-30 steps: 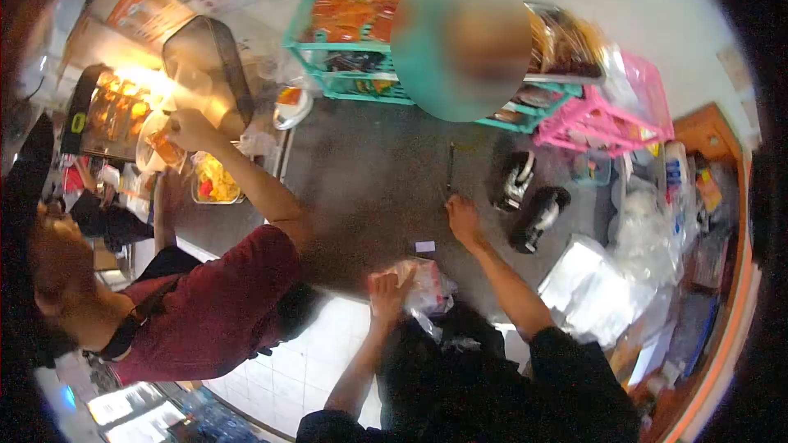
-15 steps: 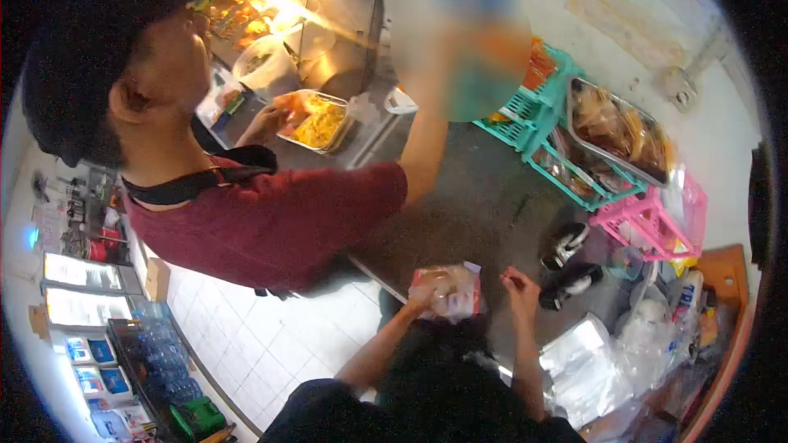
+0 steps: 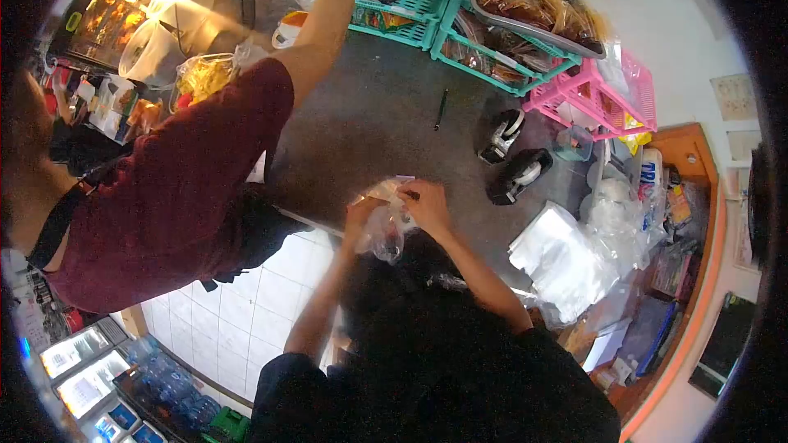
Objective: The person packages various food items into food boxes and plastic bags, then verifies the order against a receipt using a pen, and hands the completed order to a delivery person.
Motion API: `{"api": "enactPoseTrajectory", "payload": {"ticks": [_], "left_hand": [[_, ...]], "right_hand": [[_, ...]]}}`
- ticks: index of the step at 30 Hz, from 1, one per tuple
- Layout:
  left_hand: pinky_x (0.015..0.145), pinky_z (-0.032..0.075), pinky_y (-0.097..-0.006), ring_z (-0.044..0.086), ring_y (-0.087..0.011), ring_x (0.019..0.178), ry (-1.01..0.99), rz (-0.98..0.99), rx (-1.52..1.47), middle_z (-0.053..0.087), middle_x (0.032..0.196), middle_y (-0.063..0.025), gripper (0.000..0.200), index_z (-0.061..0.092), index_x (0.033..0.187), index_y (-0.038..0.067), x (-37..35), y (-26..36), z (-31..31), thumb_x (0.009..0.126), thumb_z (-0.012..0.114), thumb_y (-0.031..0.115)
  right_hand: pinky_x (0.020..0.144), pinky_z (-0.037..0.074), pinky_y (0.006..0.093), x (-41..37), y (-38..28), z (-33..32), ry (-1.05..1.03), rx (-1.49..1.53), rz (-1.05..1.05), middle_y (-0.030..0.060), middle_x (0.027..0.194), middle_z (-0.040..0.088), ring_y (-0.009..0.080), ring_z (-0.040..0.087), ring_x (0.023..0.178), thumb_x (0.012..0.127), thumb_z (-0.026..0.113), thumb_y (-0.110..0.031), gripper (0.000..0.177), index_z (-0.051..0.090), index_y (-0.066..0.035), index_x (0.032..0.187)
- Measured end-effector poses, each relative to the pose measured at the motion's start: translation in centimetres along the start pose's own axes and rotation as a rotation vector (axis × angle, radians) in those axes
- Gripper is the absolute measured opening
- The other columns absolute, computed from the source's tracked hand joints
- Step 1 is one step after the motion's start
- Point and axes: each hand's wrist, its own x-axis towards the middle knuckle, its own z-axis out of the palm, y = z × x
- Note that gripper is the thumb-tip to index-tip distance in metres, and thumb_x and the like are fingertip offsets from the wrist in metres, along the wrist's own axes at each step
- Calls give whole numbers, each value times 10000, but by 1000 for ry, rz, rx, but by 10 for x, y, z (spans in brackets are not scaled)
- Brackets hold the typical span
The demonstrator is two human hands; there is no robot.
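A clear plastic bag (image 3: 387, 234) is held near the front edge of the dark counter (image 3: 361, 123). My left hand (image 3: 361, 213) is closed on the bag's left side. Pinched fingers of my right hand (image 3: 424, 203) grip its upper right part. Pale contents show through the plastic near the top, too blurred to name. Beyond my hands, two black tape dispensers (image 3: 519, 176) stand on the counter to the right. A dark pen-like stick (image 3: 442, 109) lies farther back.
At left, a co-worker in a maroon shirt (image 3: 180, 189) stretches an arm over the counter. Teal baskets (image 3: 431, 29), a metal tray of bagged food (image 3: 538, 12) and a pink basket (image 3: 591, 98) line the back. Stacked clear bags (image 3: 562, 258) lie at right.
My right hand, apart from the bag before, has come to it and now grips it. The view has shifted toward the right. The co-worker's arm still stretches toward the baskets.
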Motion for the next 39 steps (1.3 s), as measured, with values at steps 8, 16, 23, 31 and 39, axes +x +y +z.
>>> {"api": "enactPoseTrajectory", "payload": {"ticks": [8,16,23,31,39], "left_hand": [[868,482,-404,594,-282,1050,-132,-83,502,614,1106,-116,290,633,1026,53,-14,8,4,746,622,128],[809,517,-403,644,-317,937,-43,-52,332,667,1000,-131,392,642,1001,27,-17,-17,9,641,719,162],[727,514,-415,649,-363,862,-196,-471,167,664,883,-182,455,680,897,62,-4,-67,19,477,820,169],[639,552,-386,686,-323,675,-511,-705,126,675,714,-185,368,669,797,-39,55,-86,7,558,822,195],[545,572,-324,689,-194,619,-567,-855,-160,686,709,-126,289,686,810,-24,63,-80,2,603,824,123]], "right_hand": [[719,518,369,-2,11,31,17,-123,-191,134,891,642,304,644,809,791,641,-52,146,677,1,922],[795,498,409,-12,21,24,-97,-98,-233,133,1023,625,328,613,904,834,619,-103,174,675,-30,982],[761,505,422,-41,7,19,24,-194,-201,130,994,642,336,623,835,829,635,-133,140,658,-42,933],[750,519,406,-23,-3,38,-111,-16,-363,140,892,645,335,636,851,792,634,-97,141,618,-34,917],[728,530,406,-19,1,30,-161,-355,-455,151,886,623,327,637,824,785,590,-52,165,609,-19,946]]}}
